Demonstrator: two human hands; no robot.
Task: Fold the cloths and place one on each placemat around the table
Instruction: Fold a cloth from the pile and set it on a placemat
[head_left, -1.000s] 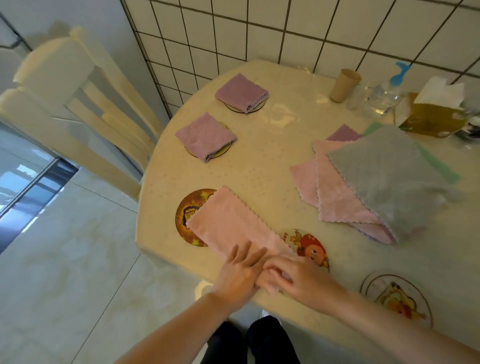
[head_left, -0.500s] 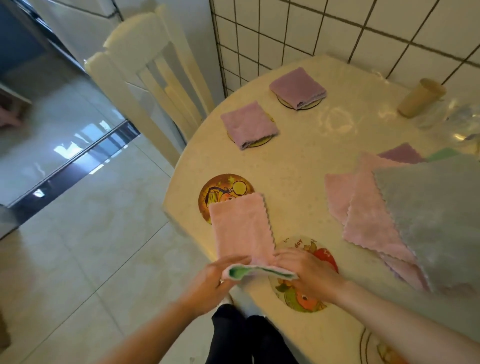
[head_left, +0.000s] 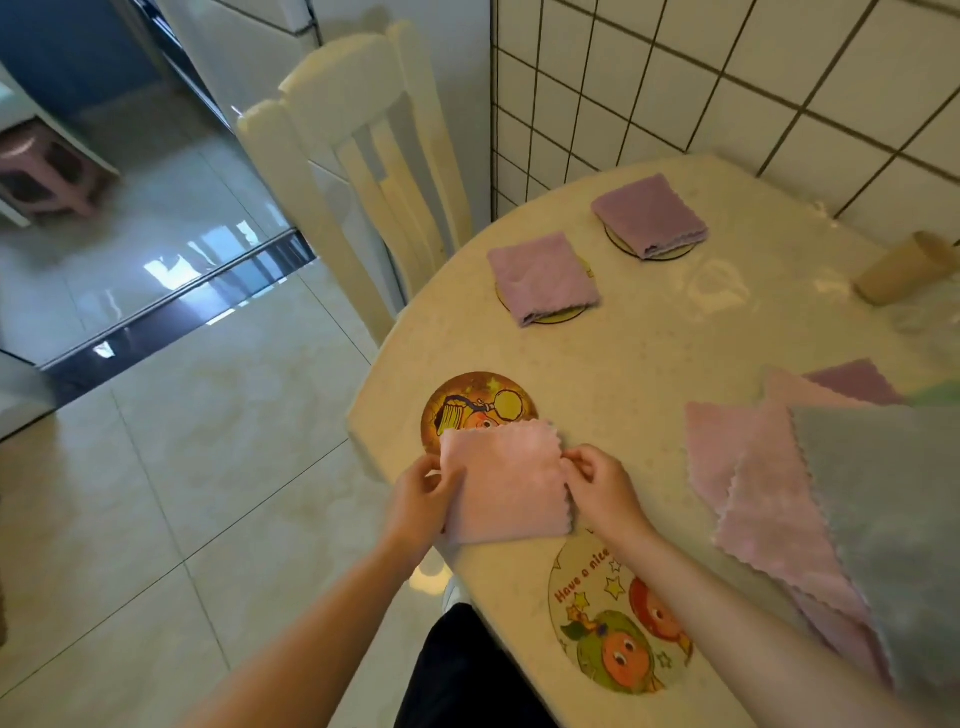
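Observation:
A folded pink cloth (head_left: 503, 483) lies at the table's near edge, its far edge overlapping a round yellow cartoon placemat (head_left: 475, 402). My left hand (head_left: 421, 499) pinches its left side and my right hand (head_left: 597, 480) pinches its right side. Two purple folded cloths (head_left: 543, 275) (head_left: 649, 214) sit on round placemats farther back. A fruit-print placemat (head_left: 613, 629) lies bare near me, under my right forearm. A loose pile of pink cloths (head_left: 753, 483) topped by a grey cloth (head_left: 883, 509) spreads at the right.
A cream wooden chair (head_left: 353, 156) stands at the table's left side. A tan paper cup (head_left: 904, 267) lies at the back right near the tiled wall (head_left: 727, 67). Glossy tiled floor (head_left: 156, 493) stretches to the left.
The long pink strip has been folded in half into a square between both hands. The view has swung left and closer to the table edge.

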